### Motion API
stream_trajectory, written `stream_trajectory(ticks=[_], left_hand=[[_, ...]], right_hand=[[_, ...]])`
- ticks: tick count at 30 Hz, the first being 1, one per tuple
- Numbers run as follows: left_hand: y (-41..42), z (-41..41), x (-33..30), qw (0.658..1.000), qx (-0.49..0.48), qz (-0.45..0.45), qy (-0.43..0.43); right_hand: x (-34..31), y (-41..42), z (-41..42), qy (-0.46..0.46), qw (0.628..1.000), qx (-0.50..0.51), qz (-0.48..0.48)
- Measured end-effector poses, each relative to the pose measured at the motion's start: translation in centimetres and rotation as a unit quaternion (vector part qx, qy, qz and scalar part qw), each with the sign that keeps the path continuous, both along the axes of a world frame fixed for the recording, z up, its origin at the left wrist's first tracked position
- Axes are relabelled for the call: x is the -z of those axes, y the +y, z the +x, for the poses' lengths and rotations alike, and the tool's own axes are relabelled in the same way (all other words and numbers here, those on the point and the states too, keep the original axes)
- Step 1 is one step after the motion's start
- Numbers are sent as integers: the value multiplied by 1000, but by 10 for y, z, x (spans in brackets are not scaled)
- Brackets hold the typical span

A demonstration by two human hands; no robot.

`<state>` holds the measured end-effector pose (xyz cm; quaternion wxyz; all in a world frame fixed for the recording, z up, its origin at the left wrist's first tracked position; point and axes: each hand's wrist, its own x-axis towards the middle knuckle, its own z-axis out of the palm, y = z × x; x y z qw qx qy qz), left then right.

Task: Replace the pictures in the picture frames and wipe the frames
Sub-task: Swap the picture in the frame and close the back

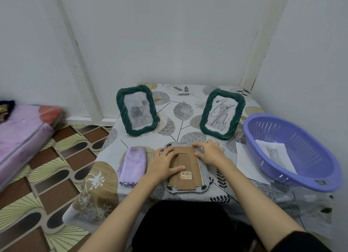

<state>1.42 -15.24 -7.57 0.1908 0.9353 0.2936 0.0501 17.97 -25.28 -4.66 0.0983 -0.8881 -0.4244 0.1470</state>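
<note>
Both hands [165, 164] flat on face-down frame [185, 167]

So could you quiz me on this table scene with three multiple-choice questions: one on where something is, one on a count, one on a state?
1. Where does the purple cloth lie?
A. In the basket
B. On the table beside the left hand
C. On a standing frame

2. How many green frames stand upright?
A. One
B. Two
C. Four

3. How does the frame under the hands lie?
A. Face down, brown backing up
B. Face up, picture showing
C. Propped on its stand

Answers:
1 B, the cloth lies flat by that hand, not in the purple basket.
2 B, the rose frame and the scribble frame both stand at the back.
3 A, its backing, stand flap and barcode sticker face up, with the right hand on its far edge.
</note>
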Motion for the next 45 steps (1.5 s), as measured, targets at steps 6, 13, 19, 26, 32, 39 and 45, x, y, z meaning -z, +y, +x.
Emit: stream_trajectory(ticks=[6,13,19,26,32,39,45], left_hand=[[0,0,1,1000,0,6,3],[-1,0,-1,1000,3,9,13],[0,0,1,1000,5,7,3],[11,6,3,999,1,-37,-27],[32,17,-2,992,-103,-15,-74],[55,25,11,994,-87,-57,-28],[59,27,17,994,-73,-63,-44]], right_hand=[[-5,2,-2,-44,999,-14,-29],[-8,5,0,-39,998,-19,-54],[2,-5,-4,-41,999,10,-2],[4,-8,-12,-13,995,57,75],[3,-8,-12,-14,996,54,65],[1,-6,-7,-7,998,46,51],[2,-7,-6,-7,998,43,53]])
